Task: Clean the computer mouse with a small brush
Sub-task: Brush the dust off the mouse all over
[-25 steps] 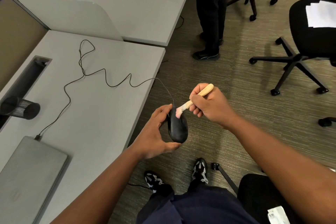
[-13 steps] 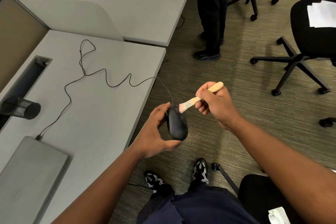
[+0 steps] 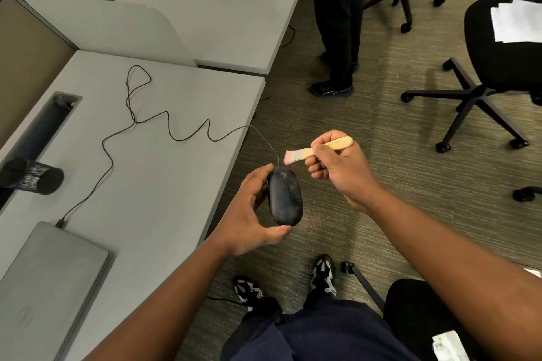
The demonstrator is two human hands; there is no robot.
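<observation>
Head view: left hand (image 3: 246, 214) grips unbranded mouse (image 3: 284, 198); right hand (image 3: 337, 167) pinches brush (image 3: 318, 150) just above.

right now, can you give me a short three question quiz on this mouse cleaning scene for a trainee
1. True or false: the pink bristles of the small wooden-handled brush are pressed against the black corded computer mouse.
2. Which hand holds the mouse? A) left hand B) right hand C) neither; it lies on the grey desk
3. Fill in: the mouse's thin black cable runs across the grey desk to the closed grey ______.

Key
1. False: the bristles are just above the mouse's front end, not touching.
2. A: the left hand grips it off the desk edge, while the right hand holds the brush.
3. laptop.
</observation>
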